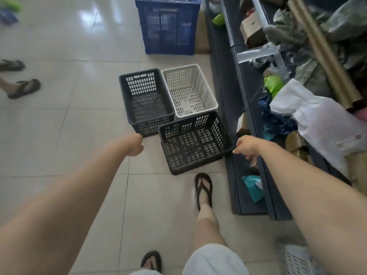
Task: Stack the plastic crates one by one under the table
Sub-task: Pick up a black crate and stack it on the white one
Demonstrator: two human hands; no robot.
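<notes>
A: Head view: three crates on the floor beside the worktop. Nearest black crate sits between both hands, long axis left-right.
B: Hands?
A: Left hand loosely curled, right hand half open; neither grips anything.
B: Tip?
A: Probably grab both short rims, lift level. Other black crate and white crate run lengthwise away.

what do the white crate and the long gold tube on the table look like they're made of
White crate: moulded plastic, matte; walls and floor are a regular grid of punched slots. Gold tube: probably a cardboard core with a dull metallic-tan surface, though blur leaves that uncertain.
</notes>
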